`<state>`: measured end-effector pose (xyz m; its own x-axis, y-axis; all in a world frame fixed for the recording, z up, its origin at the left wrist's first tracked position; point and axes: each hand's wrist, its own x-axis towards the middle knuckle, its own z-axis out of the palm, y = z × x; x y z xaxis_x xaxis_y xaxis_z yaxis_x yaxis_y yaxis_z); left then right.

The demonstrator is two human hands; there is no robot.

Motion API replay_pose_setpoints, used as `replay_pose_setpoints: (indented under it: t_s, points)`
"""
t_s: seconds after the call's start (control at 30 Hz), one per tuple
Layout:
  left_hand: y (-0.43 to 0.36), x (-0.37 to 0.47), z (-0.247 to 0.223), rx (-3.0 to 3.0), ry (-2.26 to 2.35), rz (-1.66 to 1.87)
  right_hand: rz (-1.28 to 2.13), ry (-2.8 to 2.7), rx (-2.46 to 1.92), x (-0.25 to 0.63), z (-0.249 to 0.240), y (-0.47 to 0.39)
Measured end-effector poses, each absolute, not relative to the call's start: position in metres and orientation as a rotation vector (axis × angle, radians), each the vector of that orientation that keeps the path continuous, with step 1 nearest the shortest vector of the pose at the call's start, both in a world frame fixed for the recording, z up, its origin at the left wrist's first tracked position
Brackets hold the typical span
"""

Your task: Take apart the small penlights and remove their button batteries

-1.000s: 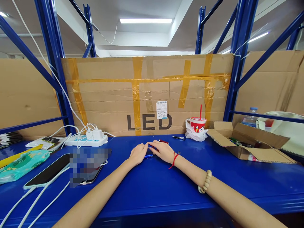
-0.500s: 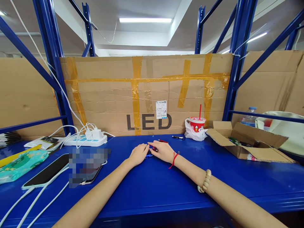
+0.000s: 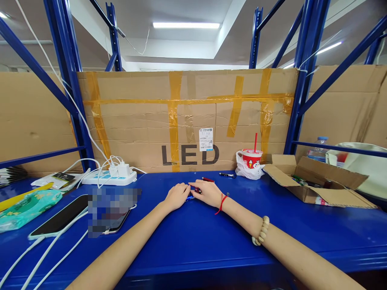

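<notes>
My left hand [image 3: 177,196] rests on the blue tabletop with its fingers bent and pressed together; whatever lies beneath them is hidden. Right beside it, fingertips nearly touching, my right hand [image 3: 209,193] has its fingers closed around a dark red pen [image 3: 197,190], mostly covered. A blue pen [image 3: 190,198] lies on the table between the two hands, partly hidden by the left fingers. Just beyond the right hand lies a red pen [image 3: 208,180]. Farther back to the right is a black-and-silver pen [image 3: 227,175].
A bagged red cup [image 3: 251,161] with a straw stands back right, beside an open cardboard box [image 3: 311,197] holding small items. At left are a white power strip [image 3: 102,178], a phone [image 3: 60,217], charging cables and a green packet [image 3: 33,207]. Taped cardboard [image 3: 145,125] stands behind.
The view has shifted very slightly. Both hands and the pens stay practically where they were.
</notes>
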<state>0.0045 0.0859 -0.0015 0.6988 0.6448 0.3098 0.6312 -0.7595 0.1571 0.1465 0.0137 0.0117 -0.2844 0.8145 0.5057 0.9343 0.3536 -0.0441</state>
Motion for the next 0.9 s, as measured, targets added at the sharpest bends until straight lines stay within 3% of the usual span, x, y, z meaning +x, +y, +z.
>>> replay_pose_setpoints:
  t_s: [0.9]
  points:
    - [0.0811,0.0044,0.0010,2.774,1.086,0.611,-0.307,-2.160,-1.495,0.1466,0.0100,0.0142]
